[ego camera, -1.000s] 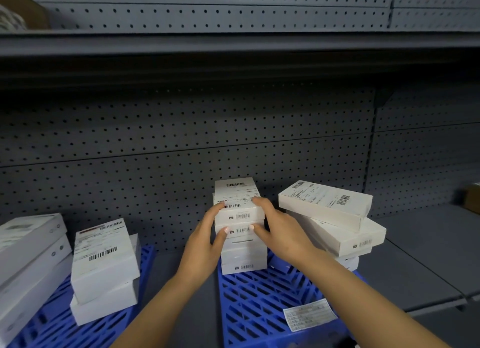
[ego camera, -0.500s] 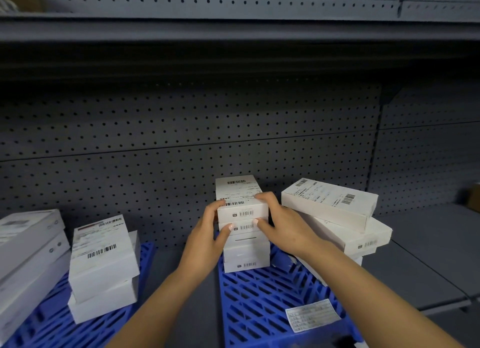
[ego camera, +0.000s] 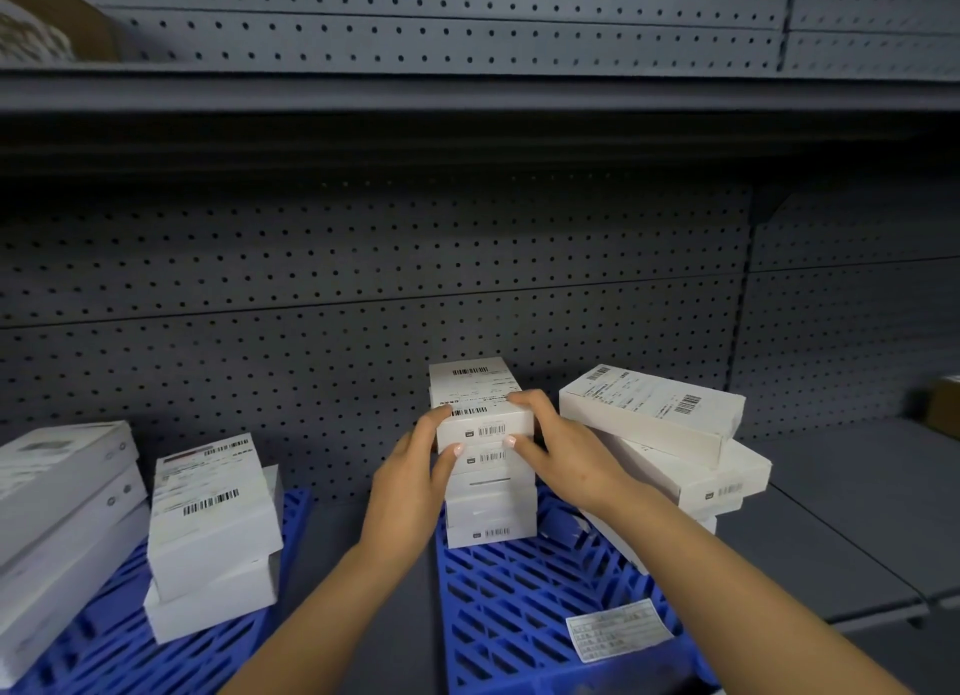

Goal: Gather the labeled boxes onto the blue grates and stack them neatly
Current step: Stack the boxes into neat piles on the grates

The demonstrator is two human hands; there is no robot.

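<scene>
Both hands, left (ego camera: 410, 479) and right (ego camera: 558, 447), are gripping the top box (ego camera: 480, 408) of the middle stack (ego camera: 491, 507) on the blue grate (ego camera: 509, 606); front half's sitting open.

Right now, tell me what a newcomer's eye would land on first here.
Both hands, left hand and right hand, grip the top box of the middle stack on the right blue grate. Beside it, a crooked pile leans askew; a loose label lies on the grate's front.

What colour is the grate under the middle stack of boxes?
Bright blue, with a slotted lattice pattern. The grate shows best in the head view.
</scene>
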